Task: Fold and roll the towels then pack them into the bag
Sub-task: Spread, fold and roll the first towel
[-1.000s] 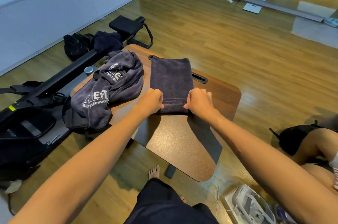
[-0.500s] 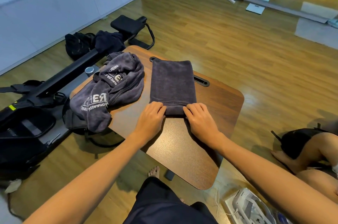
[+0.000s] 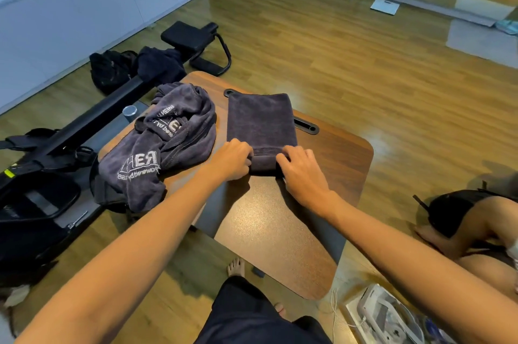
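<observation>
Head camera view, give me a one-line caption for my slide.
Both hands, left and right, start rolling a folded grey towel on a wooden table beside a crumpled towel.

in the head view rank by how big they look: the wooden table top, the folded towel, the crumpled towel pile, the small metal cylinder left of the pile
1. wooden table top
2. crumpled towel pile and folded towel: the pile looks slightly bigger, but it is bunched up, so this is unsure
3. metal cylinder
</observation>
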